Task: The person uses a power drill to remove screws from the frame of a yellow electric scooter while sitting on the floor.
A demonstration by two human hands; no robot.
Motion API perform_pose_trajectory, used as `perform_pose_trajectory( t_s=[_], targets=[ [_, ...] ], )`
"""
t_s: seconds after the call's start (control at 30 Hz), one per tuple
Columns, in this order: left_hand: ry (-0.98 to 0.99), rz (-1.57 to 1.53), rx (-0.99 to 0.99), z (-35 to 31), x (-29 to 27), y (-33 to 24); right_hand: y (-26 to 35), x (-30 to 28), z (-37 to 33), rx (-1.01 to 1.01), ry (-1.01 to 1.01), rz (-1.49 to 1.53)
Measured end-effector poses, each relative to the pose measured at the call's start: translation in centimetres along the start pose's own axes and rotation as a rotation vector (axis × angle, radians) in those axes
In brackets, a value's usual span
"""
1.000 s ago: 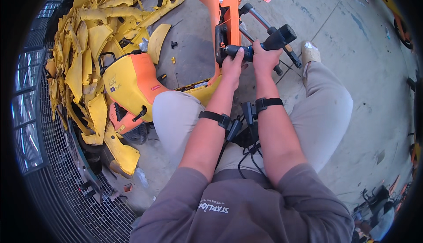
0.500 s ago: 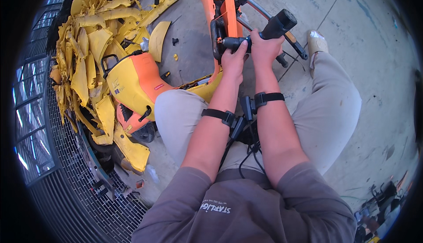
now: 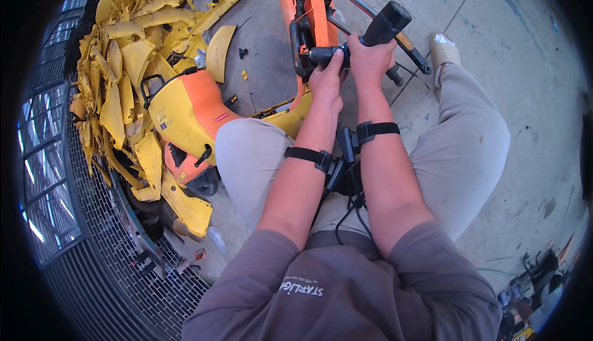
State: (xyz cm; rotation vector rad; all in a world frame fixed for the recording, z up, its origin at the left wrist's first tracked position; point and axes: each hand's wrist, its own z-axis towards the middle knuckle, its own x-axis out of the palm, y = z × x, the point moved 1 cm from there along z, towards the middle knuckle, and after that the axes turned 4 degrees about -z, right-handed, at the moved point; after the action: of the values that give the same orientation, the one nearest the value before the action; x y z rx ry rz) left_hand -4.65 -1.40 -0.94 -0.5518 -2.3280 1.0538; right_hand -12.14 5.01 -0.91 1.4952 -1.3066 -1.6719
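Note:
My right hand [image 3: 370, 63] is wrapped round the grip of a black cordless drill [image 3: 387, 23], its thick base sticking out up and to the right. Under the drill's front end, my left hand [image 3: 325, 81] steadies it, thumb along its side. The nose points left at a dark recess in the orange front part [image 3: 320, 16] of a scooter lying on its side; the tip and whatever it meets are hard to make out. Between my left knee and the scrap pile lies the scooter's yellow and orange seat-end body [image 3: 188, 109].
A heap of broken yellow plastic panels [image 3: 123, 50] fills the left side, beside a grey brick and shutter wall [image 3: 92, 248]. Beyond the drill are the scooter's metal fork tubes [image 3: 361, 4]. Small loose bits [image 3: 244, 75] lie on the concrete floor. Mixed clutter [image 3: 534, 291] sits at lower right.
Both hands and the drill sit slightly higher and farther left in the picture, and the scooter has shifted similarly with the view. My grip on the drill is unchanged.

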Motion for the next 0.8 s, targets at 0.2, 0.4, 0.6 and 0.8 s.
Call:
perform_pose_trajectory(
  t_s=[0.2,0.4,0.6,0.8],
  targets=[
    [-0.035,-0.018,0.026,0.0,0.3,0.2,-0.1,0.4,0.2,0.022,-0.005,0.018],
    [-0.117,0.175,0.027,-0.3,0.4,-0.6,0.2,0.6,0.0,0.072,-0.024,0.003],
    [-0.079,0.24,-0.046,-0.5,0.8,-1.7,0.4,0.5,-0.2,0.08,0.009,0.019],
    [-0.06,0.198,-0.062,0.1,0.9,-1.1,0.5,0.2,-0.3,0.038,-0.026,0.003]
  ],
)
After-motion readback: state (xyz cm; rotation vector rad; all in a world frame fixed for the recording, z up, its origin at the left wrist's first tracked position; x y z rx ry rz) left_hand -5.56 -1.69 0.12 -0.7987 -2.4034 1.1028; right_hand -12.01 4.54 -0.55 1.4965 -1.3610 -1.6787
